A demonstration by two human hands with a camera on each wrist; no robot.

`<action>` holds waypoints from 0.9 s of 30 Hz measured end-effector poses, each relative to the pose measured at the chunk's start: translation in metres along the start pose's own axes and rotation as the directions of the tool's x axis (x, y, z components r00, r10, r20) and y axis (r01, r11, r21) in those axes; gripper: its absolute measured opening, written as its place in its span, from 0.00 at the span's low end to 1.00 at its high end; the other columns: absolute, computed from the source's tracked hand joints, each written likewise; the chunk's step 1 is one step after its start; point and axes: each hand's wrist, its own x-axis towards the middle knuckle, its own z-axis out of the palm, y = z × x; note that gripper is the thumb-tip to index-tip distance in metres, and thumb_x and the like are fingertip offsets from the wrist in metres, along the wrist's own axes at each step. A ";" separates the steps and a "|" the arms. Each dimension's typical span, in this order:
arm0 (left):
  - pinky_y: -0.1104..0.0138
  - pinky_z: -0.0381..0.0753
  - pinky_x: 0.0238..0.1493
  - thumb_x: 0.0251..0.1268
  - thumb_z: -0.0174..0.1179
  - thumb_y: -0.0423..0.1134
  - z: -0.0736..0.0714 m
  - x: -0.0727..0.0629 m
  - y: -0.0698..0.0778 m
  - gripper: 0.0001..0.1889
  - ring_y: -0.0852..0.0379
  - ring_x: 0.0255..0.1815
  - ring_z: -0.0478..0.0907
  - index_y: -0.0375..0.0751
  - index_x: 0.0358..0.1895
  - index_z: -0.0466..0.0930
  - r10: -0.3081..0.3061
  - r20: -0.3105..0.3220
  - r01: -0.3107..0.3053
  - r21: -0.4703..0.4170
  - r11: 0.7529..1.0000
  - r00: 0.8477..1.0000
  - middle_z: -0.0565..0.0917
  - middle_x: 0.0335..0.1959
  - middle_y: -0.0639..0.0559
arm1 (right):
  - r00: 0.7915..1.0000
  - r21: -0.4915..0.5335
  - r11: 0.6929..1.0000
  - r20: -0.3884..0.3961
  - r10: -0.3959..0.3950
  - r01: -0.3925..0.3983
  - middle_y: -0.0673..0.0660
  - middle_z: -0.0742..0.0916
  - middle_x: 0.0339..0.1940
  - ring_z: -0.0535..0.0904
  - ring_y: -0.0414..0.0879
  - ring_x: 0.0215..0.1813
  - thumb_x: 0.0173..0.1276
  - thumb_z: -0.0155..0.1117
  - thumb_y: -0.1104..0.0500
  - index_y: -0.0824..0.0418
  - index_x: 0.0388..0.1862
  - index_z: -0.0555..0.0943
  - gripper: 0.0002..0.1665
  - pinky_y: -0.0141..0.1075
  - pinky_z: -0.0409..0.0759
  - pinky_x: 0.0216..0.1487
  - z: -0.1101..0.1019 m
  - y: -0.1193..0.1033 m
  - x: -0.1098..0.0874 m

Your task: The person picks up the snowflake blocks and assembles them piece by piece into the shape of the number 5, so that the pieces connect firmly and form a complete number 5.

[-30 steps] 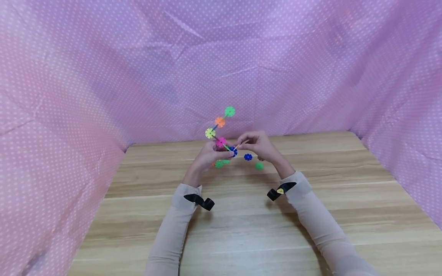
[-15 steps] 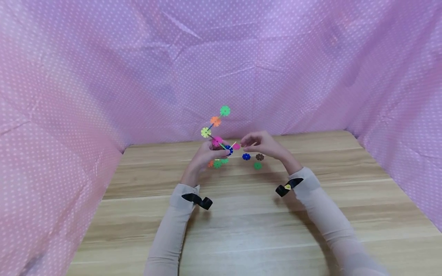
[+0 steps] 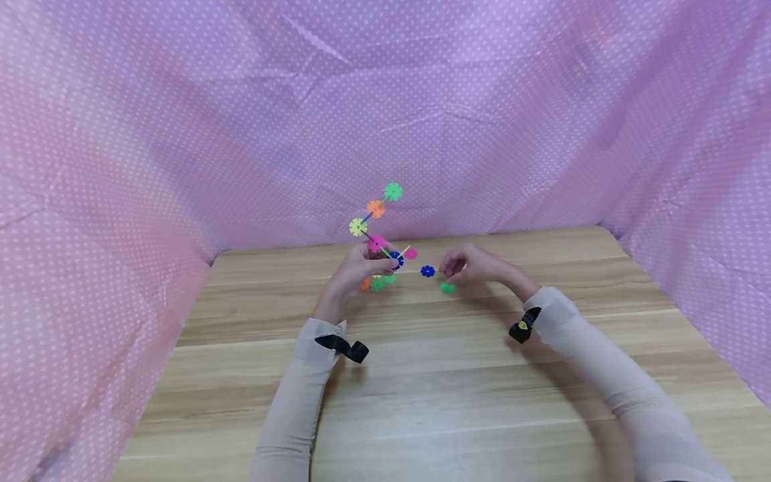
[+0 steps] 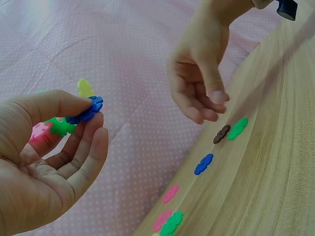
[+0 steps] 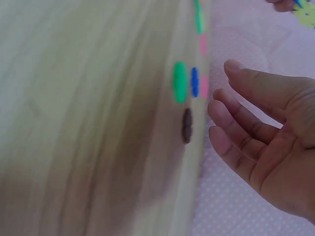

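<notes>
My left hand [image 3: 352, 273] pinches a blue notched disc [image 4: 90, 112] between thumb and fingers. It belongs to a zigzag chain of interlocked plastic snowflake discs, with a pink disc [image 3: 376, 243], a yellow disc [image 3: 358, 227], an orange disc [image 3: 375, 209] and a green end disc [image 3: 393, 191]. A pale yellow disc [image 3: 405, 252] sticks out edge-on from the blue one. Holding nothing, my right hand [image 3: 476, 262] hovers over the table's far part with loosely bent fingers. Nearest to it are a loose brown disc [image 4: 221, 133], hidden in the head view, and a green disc [image 3: 447, 288].
On the wooden table [image 3: 421, 402] lie a loose blue disc [image 3: 427, 271] and a pink disc [image 3: 411, 254]. More discs, including a green one [image 3: 377, 284] and an orange one [image 3: 365, 284], lie below my left hand. Pink dotted cloth [image 3: 385, 120] hangs behind the table.
My right hand has let go of the pale yellow disc and moved right and down towards the brown disc. My left hand still holds the chain, nearly in place, shifted slightly left.
</notes>
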 end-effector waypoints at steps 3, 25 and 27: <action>0.39 0.76 0.65 0.67 0.64 0.27 0.000 0.001 0.000 0.09 0.48 0.43 0.85 0.36 0.48 0.82 0.001 -0.001 -0.001 0.002 1.000 1.000 0.87 0.36 0.52 | 1.000 -0.025 1.000 0.019 0.005 -0.005 0.64 0.88 0.37 0.83 0.50 0.41 0.61 0.74 0.70 0.74 0.46 0.84 0.15 0.33 0.84 0.45 0.003 0.006 0.000; 0.37 0.75 0.65 0.67 0.64 0.27 0.001 0.004 -0.004 0.08 0.59 0.37 0.84 0.37 0.47 0.82 -0.013 0.002 0.013 -0.017 1.000 1.000 0.87 0.34 0.54 | 0.997 -0.021 0.998 0.044 0.056 -0.055 0.59 0.84 0.40 0.77 0.48 0.43 0.62 0.75 0.67 0.66 0.51 0.86 0.18 0.30 0.78 0.44 0.016 0.026 -0.003; 0.37 0.75 0.65 0.67 0.64 0.27 0.001 0.005 -0.005 0.08 0.59 0.37 0.84 0.37 0.47 0.82 -0.012 0.004 0.012 -0.016 1.000 1.000 0.87 0.34 0.54 | 0.998 -0.007 0.998 0.039 0.058 -0.058 0.59 0.84 0.40 0.76 0.48 0.43 0.62 0.75 0.67 0.65 0.51 0.86 0.17 0.30 0.77 0.44 0.017 0.027 -0.004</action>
